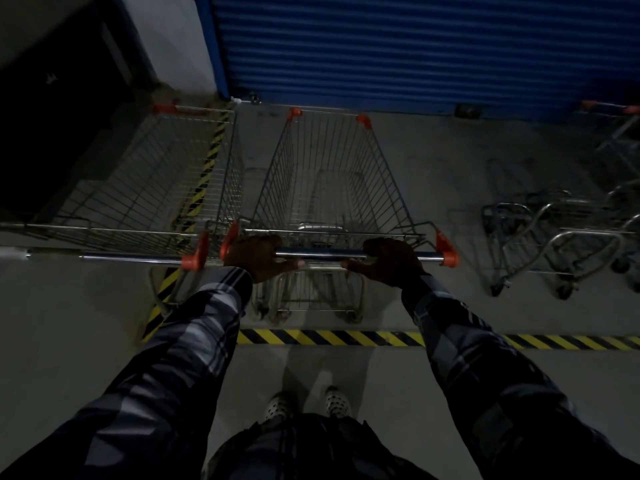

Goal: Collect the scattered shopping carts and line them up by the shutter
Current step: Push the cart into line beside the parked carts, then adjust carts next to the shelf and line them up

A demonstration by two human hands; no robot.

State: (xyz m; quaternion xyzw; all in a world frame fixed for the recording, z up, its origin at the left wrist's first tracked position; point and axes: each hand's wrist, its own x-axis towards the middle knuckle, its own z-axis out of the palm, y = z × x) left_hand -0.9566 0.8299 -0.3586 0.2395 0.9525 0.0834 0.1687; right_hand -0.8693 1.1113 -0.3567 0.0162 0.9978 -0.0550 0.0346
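A wire shopping cart (332, 174) with orange corner caps stands straight ahead, its nose close to the blue shutter (415, 46). My left hand (258, 258) grips the left end of its metal handle bar (322, 253). On the right part of the same bar, my right hand (386, 261) grips too. A second cart (152, 181) is parked alongside on the left, its side nearly touching the one I hold. Both face the shutter.
More carts (568, 233) stand at the right, one near the shutter's right end. Yellow-black hazard tape (346, 337) crosses the concrete floor before my feet, and another strip (204, 174) runs under the left cart. A dark recess (52, 116) lies far left.
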